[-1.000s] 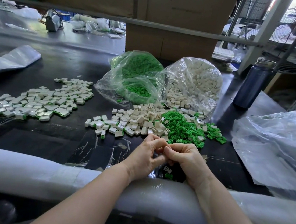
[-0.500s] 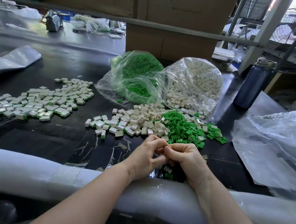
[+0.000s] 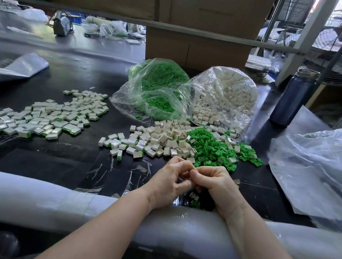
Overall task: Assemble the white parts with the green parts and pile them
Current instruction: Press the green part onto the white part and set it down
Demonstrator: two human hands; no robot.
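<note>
the finished pile (image 3: 40, 115) lies at ten o'clock from the hands, well apart, its long axis running toward two o'clock. the loose white parts (image 3: 161, 136) and green parts (image 3: 212, 148) sit just beyond the knuckles at twelve and one o'clock. the left hand (image 3: 168, 184) is nearer the pile. both it and the right hand (image 3: 214, 186) are curled, fingertips meeting; whatever they pinch is hidden.

Left hand (image 3: 168, 184) against right hand (image 3: 216, 187), fingers curled
</note>
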